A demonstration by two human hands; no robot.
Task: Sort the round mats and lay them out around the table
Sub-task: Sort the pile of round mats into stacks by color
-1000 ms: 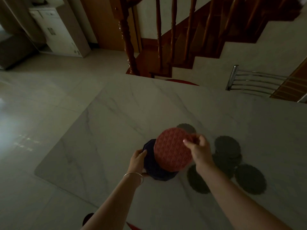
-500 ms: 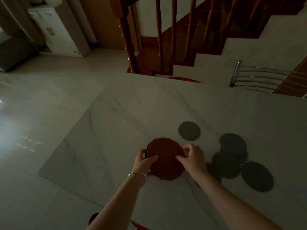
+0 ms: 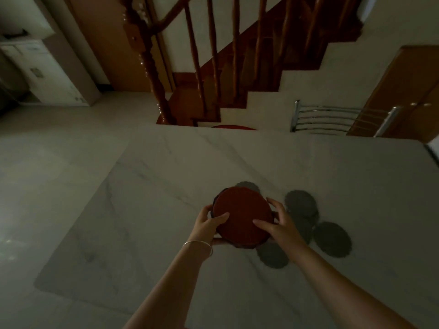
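A stack of round mats with a red mat (image 3: pixel 242 217) on top is held over the white marble table (image 3: pixel 166 186), a dark mat edge showing beneath it. My left hand (image 3: pixel 209 222) grips the stack's left edge, thumb on the red top. My right hand (image 3: pixel 278 224) grips its right edge. Several small dark grey round mats lie on the table: one (image 3: pixel 248 186) just beyond the stack, one (image 3: pixel 300 203) to the right, one (image 3: pixel 332 238) further right, one (image 3: pixel 273 256) under my right wrist.
A metal chair back (image 3: pixel 332 117) stands at the table's far right edge. A red stool seat (image 3: pixel 234 127) peeks over the far edge. A wooden staircase with banister (image 3: pixel 152 67) rises behind. The table's left edge drops to pale tiled floor (image 3: pixel 47 162).
My right hand laid the red mat down onto the dark mat held by my left hand. Both hands now clasp the stack by its edges, lifted slightly.
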